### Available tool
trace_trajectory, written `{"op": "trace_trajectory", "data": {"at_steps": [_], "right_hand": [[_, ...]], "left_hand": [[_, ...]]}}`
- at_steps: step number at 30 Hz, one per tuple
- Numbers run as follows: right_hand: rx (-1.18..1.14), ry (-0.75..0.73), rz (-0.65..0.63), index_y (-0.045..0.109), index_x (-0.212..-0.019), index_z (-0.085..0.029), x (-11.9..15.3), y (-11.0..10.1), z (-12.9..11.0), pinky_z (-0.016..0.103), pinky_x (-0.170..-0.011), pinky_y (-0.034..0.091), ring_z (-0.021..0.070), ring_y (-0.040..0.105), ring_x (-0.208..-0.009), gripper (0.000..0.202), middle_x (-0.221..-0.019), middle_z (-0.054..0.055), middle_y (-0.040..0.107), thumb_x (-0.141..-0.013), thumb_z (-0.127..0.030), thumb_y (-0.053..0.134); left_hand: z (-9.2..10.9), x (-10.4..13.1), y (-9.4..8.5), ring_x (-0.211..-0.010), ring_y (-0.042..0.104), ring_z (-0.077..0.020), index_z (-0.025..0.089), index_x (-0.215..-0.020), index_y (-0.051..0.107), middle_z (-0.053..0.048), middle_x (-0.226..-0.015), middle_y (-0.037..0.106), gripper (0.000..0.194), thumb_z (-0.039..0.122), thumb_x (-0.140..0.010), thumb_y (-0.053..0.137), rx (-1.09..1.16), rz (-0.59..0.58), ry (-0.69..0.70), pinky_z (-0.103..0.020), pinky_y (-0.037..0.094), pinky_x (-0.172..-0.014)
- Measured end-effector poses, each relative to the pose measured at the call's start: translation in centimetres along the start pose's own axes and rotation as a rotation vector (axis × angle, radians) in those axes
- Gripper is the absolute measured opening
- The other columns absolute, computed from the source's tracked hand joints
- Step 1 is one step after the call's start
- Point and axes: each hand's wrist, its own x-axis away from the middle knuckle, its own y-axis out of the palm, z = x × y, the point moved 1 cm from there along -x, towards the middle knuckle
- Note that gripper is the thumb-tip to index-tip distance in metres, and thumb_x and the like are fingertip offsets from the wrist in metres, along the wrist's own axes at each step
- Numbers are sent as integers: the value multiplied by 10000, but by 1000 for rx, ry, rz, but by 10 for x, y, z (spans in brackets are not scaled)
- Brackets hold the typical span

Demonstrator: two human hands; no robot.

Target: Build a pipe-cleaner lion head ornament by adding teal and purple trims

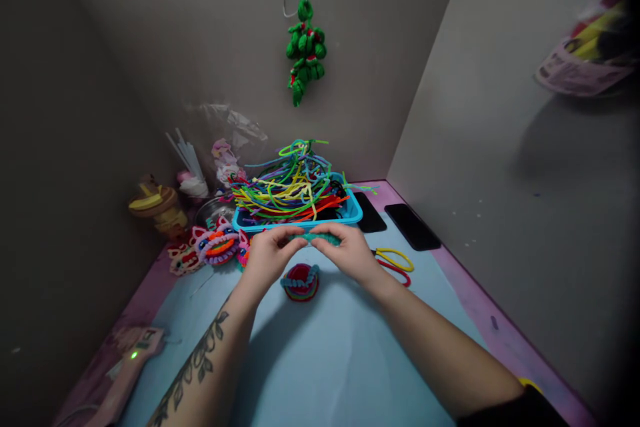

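A short teal fuzzy strip (323, 237) is held level between my two hands, above the blue mat. My left hand (274, 255) pinches its left end with thumb and fingers. On the other end, my right hand (346, 250) is closed in a pinch, covering part of the strip. Just below the hands, a small round piece (301, 282) in red, teal and green, with a twisted light blue strip across it, rests on the mat. The fingertips hide the ends of the teal strip.
Behind the hands stands a blue tray (300, 226) heaped with colourful pipe cleaners (280, 190). Scissors (395, 267) and two dark phones (413, 227) lie right. Finished fuzzy pieces (216, 243) sit left, a pink glue gun (131, 363) front left. Green fuzzy pieces (305, 47) hang above.
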Motion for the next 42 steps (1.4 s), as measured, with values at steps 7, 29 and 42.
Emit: {"op": "trace_trajectory", "data": {"at_steps": [7, 29, 42], "right_hand": [[-266, 86, -56, 655, -822, -167, -4, 3, 11, 299, -721, 494, 159, 630, -738, 185, -778, 22, 684, -709, -310, 684], [61, -355, 139, 682, -800, -224, 7, 5, 2, 318, -786, 497, 175, 643, -816, 79, -813, 34, 700, -791, -182, 616], [-189, 4, 100, 670, -740, -192, 0, -5, 11, 305, -674, 505, 164, 622, -694, 114, -735, 21, 678, -685, -282, 714]], "left_hand": [[1, 1, 0, -698, 645, -161, 200, -819, 735, -43, -794, 735, 131, 263, -711, 696, -74, 35, 202, -253, 485, -683], [2, 0, 9, -619, 638, -149, 131, -917, 690, -41, -659, 691, 302, 346, -705, 681, 294, -118, -205, -243, 481, -579], [-2, -2, 4, -588, 619, -137, 126, -851, 693, -37, -641, 676, 334, 383, -641, 732, 451, -42, -333, -246, 480, -587]]}}
